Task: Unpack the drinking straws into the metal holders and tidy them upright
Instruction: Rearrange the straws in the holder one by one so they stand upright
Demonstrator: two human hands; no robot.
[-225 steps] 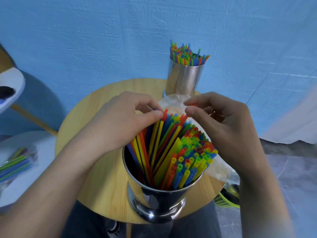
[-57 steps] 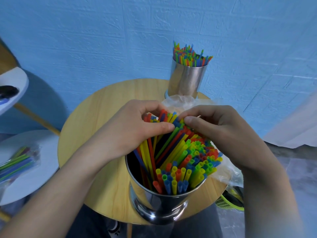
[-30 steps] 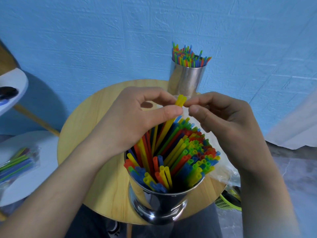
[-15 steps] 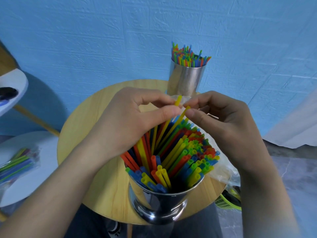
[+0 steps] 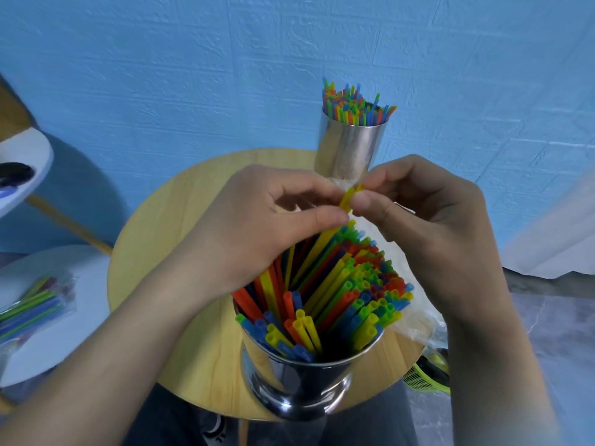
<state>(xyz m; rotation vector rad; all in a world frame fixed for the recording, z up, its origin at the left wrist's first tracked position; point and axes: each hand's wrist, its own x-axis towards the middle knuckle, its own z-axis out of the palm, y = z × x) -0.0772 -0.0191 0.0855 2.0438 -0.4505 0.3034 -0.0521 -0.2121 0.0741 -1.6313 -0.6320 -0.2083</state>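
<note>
A shiny metal holder (image 5: 299,378) stands at the near edge of the round wooden table (image 5: 180,226), packed with coloured straws (image 5: 341,294) that lean at mixed angles. Above it my left hand (image 5: 257,226) and my right hand (image 5: 428,220) meet over the straw tops. Both pinch the upper ends of yellow straws (image 5: 348,197) between thumb and fingers. A second metal holder (image 5: 349,146) full of upright straws stands at the table's far edge. Crumpled clear plastic wrapping (image 5: 415,320) lies under my right hand.
A blue wall stands behind the table. To the left, a white surface (image 5: 74,317) bears a clear bag of straws (image 5: 32,307). A higher white tabletop (image 5: 25,162) sits at the far left. A green basket (image 5: 425,378) is on the floor at the right.
My hands have lifted yellow straws out of the leaning bunch, and my right hand's pinch has closed on their tips. Straws near the front of the holder have spread apart.
</note>
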